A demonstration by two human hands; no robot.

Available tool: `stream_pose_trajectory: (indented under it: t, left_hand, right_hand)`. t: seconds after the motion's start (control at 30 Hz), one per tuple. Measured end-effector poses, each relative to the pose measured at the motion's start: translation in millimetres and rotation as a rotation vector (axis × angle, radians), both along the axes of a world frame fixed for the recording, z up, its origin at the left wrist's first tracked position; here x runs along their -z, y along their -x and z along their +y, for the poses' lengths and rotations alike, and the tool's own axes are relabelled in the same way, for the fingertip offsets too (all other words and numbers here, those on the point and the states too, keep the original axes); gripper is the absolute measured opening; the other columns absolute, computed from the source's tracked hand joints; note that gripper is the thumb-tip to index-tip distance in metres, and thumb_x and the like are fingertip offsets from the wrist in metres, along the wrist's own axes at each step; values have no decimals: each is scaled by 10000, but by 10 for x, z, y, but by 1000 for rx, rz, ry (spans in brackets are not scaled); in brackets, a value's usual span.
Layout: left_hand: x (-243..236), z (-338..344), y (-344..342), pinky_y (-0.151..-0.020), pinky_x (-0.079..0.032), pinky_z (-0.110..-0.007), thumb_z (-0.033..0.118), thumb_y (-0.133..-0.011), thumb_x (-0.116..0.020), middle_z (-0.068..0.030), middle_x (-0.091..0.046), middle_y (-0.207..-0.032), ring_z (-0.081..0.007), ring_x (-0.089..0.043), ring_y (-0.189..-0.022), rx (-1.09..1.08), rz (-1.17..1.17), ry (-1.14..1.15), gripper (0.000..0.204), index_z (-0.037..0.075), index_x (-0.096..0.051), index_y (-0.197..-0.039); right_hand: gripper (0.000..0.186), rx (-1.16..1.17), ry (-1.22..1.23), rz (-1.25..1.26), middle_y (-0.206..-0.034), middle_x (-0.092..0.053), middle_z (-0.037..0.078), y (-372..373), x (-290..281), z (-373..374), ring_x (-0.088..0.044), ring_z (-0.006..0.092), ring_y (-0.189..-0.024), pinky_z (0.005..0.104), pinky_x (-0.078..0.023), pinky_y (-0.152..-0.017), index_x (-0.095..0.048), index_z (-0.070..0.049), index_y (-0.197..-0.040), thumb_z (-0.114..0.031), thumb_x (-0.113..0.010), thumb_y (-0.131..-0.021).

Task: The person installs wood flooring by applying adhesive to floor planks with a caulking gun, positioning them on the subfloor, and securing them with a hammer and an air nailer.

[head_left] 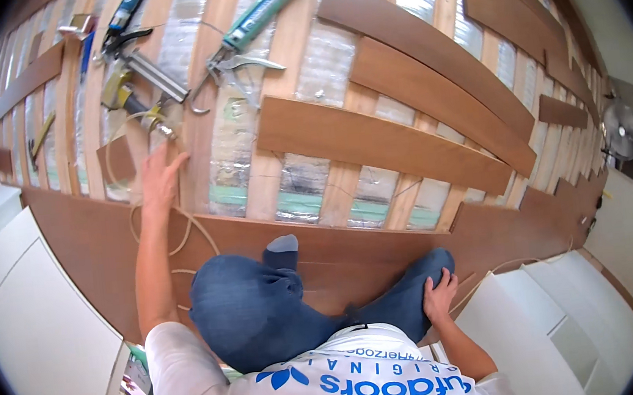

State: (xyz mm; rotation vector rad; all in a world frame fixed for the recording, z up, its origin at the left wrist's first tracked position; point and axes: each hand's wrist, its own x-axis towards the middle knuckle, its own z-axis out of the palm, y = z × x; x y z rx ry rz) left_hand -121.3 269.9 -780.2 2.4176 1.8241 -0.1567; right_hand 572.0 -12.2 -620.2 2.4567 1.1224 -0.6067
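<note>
My left hand (160, 174) reaches forward with its fingers apart, holding nothing. Its fingertips are at the metal end of a yellow and grey air nailer (118, 91), where a thin clear-tan hose (196, 226) loops around; whether they touch it I cannot tell. My right hand (440, 294) lies with spread fingers on my right knee. Beyond the left hand, a caulking gun with a teal tube (260, 12) rests across the joists. Another caulking gun with a dark blue tube (129, 8) lies farther left.
Brown floorboards (380, 146) lie loose over wooden joists (260, 184), with clear plastic-wrapped filling between them. I sit on laid brown flooring (337, 252). A yellow-handled hammer (44, 134) lies far left. White cabinets (35, 278) stand on both sides; a fan (622, 126) is at right.
</note>
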Motion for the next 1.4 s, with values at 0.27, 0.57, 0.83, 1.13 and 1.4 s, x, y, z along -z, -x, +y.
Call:
stream_pose_trajectory:
  t: [0.27, 0.57, 0.83, 1.13, 1.4]
  left_hand:
    - [100, 13, -646, -1149, -408, -492, -27, -860, -586, -195, -505, -1539, -385, -497, -1408, -110, 87, 141, 678, 278, -605, -1464]
    - [914, 589, 227, -977, -533, -415, 326, -925, -740, -189, -686, -1219, -263, -666, -1093, -1049, -737, 49, 809, -81, -368, -1517]
    - [1265, 985, 431, -497, -398, -336, 389, -905, -830, -30, -644, -767, -132, -552, -575, -1473, -1286, -129, 372, 56, -667, -931]
    - [418, 1121, 370, -571, -469, -373, 478, -852, -855, -74, -657, -886, -188, -615, -707, -1530, -1543, -23, 558, -14, -697, -1063]
    - [-145, 1342, 854, -809, -503, -302, 420, -815, -903, -59, -747, -981, -134, -657, -871, -1023, -1119, 94, 613, -19, -715, -1200]
  right_hand:
    - [554, -542, -149, 243, -1530, -477, 241, -567, -14, -225, -459, 431, -1409, 581, -318, -1194, -584, -55, -1383, -151, -666, -844]
    - [437, -605, -308, 495, -1432, -620, 141, -547, 103, -653, -483, 401, -1406, 614, -226, -1226, -665, -87, -1240, -69, -554, -818]
    - [368, -644, -225, 447, -1438, -614, 154, -504, 125, -643, -468, 402, -1427, 596, -217, -1249, -645, -81, -1227, -76, -482, -897]
    - [365, -640, -194, 391, -1394, -640, 123, -356, 106, -466, -486, 389, -1397, 601, -232, -1231, -667, -99, -1194, -83, -529, -856]
    - [350, -653, -149, 389, -1370, -643, 115, -243, 109, -334, -501, 372, -1384, 574, -264, -1229, -670, -100, -1171, -65, -541, -848]
